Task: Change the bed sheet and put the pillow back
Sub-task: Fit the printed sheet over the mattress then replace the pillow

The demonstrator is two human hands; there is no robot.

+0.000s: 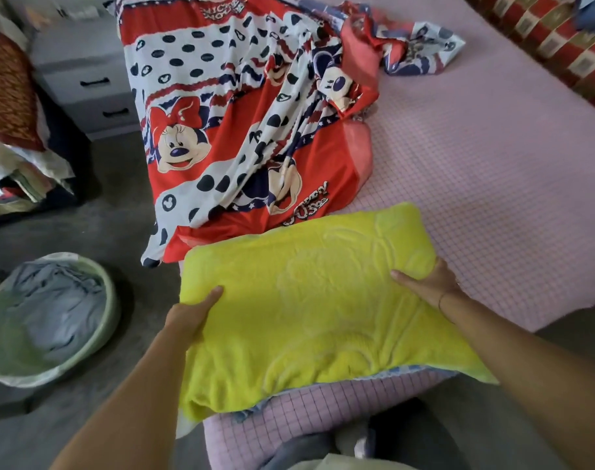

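Observation:
A yellow pillow (309,307) lies at the near corner of the pink checked mattress (476,184). My left hand (191,317) grips its left edge, thumb on top. My right hand (428,283) grips its right edge, fingers curled under the side. A red, white and navy cartoon-print bed sheet (248,123) lies crumpled over the mattress's left side and hangs over the edge. Part of it is bunched toward the far middle.
A pale green basin (109,300) holding grey-blue cloth sits on the grey floor at left. A grey drawer unit (85,72) stands at the far left beside a pile of fabrics (11,130). A red and gold patterned cloth (543,39) lies along the far right edge.

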